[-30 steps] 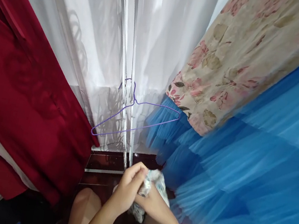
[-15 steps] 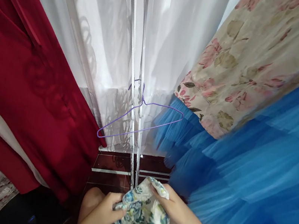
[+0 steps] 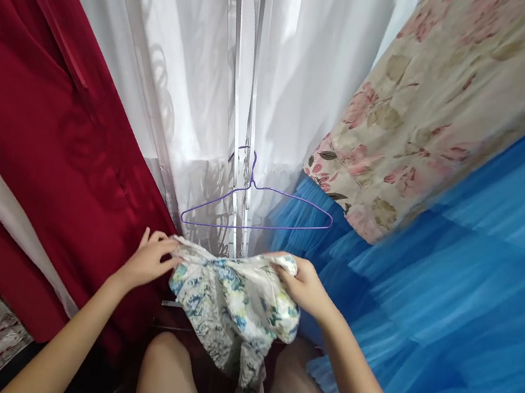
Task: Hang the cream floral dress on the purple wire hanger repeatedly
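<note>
A floral garment [image 3: 230, 304] in white, blue and yellow is stretched between my two hands, its lower part hanging down between my knees. My left hand [image 3: 150, 262] pinches its upper left corner, with some fingers raised. At the upper right end, my right hand [image 3: 303, 286] grips the cloth, thumb in front. Just above the garment, a purple wire hanger [image 3: 257, 227] hangs by its hook at the white metal rack bars [image 3: 242, 87]. Neither hand touches the hanger, and no clothing is on it.
Red cloth [image 3: 75, 147] drapes down the left side. White curtain fabric [image 3: 308, 64] hangs behind the bars. To the right are a beige flowered cloth [image 3: 403, 126] and blue layered tulle [image 3: 477, 290]. My bare knees [image 3: 170, 368] are below.
Both hands have risen and moved apart, spreading the bunched garment wide, nearer the hanger. The hanger has tilted to nearly level.
</note>
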Demonstrator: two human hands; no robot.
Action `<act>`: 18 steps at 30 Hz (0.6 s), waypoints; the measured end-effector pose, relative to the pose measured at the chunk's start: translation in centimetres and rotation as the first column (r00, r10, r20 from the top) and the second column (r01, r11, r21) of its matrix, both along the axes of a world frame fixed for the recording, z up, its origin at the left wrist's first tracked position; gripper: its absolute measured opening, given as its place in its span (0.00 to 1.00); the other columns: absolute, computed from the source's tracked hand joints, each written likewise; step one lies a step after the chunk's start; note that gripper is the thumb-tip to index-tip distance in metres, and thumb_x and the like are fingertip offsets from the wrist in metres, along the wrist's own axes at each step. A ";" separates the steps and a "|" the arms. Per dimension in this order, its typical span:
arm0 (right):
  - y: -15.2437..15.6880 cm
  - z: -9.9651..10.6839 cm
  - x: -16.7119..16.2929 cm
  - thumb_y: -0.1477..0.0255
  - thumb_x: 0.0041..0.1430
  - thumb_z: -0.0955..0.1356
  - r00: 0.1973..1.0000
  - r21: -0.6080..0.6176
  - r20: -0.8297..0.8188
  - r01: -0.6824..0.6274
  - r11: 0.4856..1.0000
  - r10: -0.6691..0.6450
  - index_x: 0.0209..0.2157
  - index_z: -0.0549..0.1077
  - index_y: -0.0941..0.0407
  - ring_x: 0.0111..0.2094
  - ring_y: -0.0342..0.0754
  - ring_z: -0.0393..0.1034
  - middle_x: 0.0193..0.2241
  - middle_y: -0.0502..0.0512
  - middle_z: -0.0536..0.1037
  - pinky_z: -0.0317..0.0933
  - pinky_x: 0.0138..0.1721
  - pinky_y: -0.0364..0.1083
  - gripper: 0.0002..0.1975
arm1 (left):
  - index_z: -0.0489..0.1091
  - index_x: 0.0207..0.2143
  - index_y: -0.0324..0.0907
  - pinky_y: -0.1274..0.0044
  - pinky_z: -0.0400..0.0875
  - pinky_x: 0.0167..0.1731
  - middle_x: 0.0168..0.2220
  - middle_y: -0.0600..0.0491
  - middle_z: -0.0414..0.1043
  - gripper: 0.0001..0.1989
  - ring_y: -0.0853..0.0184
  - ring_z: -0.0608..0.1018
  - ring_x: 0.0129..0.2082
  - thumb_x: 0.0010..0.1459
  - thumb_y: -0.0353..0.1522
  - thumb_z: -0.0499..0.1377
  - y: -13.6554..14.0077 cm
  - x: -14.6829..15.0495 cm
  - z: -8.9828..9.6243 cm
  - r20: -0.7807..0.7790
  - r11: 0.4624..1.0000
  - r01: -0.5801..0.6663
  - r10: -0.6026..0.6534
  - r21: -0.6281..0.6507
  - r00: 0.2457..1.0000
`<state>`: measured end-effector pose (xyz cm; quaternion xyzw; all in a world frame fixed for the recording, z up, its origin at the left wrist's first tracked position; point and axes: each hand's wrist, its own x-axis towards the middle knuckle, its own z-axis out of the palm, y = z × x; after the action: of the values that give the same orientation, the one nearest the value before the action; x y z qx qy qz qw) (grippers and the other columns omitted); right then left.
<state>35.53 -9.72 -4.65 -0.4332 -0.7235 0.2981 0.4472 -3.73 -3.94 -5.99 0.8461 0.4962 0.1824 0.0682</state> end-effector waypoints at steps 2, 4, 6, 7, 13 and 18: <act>2.3 0.6 -0.6 0.65 0.65 0.64 0.997 0.085 0.005 0.072 0.994 -0.073 0.54 0.73 0.55 0.53 0.58 0.72 0.51 0.60 0.78 0.61 0.56 0.54 0.19 | 0.75 0.37 0.49 0.47 0.35 0.62 0.49 0.53 0.73 0.10 0.55 0.66 0.52 0.62 0.42 0.56 2.0 -0.2 2.5 -0.036 0.993 -0.025 0.029 0.118 0.999; 4.5 0.7 -1.1 0.65 0.65 0.62 0.983 0.141 0.054 0.168 0.976 -0.177 0.54 0.73 0.56 0.54 0.58 0.71 0.52 0.61 0.77 0.61 0.56 0.54 0.20 | 0.73 0.36 0.47 0.51 0.45 0.62 0.45 0.51 0.73 0.11 0.54 0.64 0.52 0.62 0.41 0.55 3.4 0.1 4.3 -0.047 0.981 -0.048 0.058 0.190 0.997; 6.2 0.5 -1.5 0.66 0.65 0.62 0.960 0.153 0.141 0.219 0.964 -0.240 0.46 0.77 0.57 0.47 0.58 0.75 0.44 0.60 0.81 0.65 0.49 0.51 0.16 | 0.72 0.34 0.46 0.55 0.53 0.59 0.40 0.51 0.73 0.11 0.53 0.63 0.53 0.62 0.41 0.54 4.2 0.7 5.5 -0.050 0.974 -0.054 0.067 0.220 0.996; 6.8 0.3 -1.7 0.66 0.64 0.62 0.949 0.152 0.179 0.232 0.961 -0.258 0.40 0.78 0.57 0.42 0.57 0.76 0.38 0.59 0.82 0.66 0.45 0.50 0.15 | 0.72 0.33 0.46 0.57 0.56 0.58 0.40 0.51 0.72 0.11 0.53 0.63 0.54 0.63 0.41 0.53 4.5 1.0 5.8 -0.052 0.973 -0.053 0.066 0.224 0.996; 6.2 -0.9 -1.9 0.68 0.62 0.63 0.918 0.144 0.224 0.301 0.943 -0.328 0.30 0.74 0.55 0.32 0.53 0.74 0.27 0.56 0.80 0.60 0.34 0.44 0.11 | 0.71 0.28 0.44 0.60 0.65 0.51 0.47 0.50 0.73 0.11 0.51 0.65 0.54 0.60 0.39 0.55 4.8 1.8 5.1 -0.053 0.995 -0.022 0.028 0.102 0.998; 4.8 -0.7 -2.8 0.71 0.59 0.65 0.918 0.120 0.242 0.292 0.949 -0.313 0.30 0.76 0.54 0.31 0.52 0.74 0.27 0.55 0.81 0.57 0.32 0.43 0.08 | 0.66 0.27 0.42 0.62 0.60 0.58 0.60 0.47 0.66 0.08 0.54 0.64 0.60 0.60 0.32 0.54 2.2 4.3 6.9 0.070 0.953 0.052 -0.076 0.298 0.995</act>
<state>32.73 -4.97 -5.38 -0.5565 -0.7112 0.1368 0.4072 0.62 -1.71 0.90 0.8543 0.4326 0.2861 -0.0333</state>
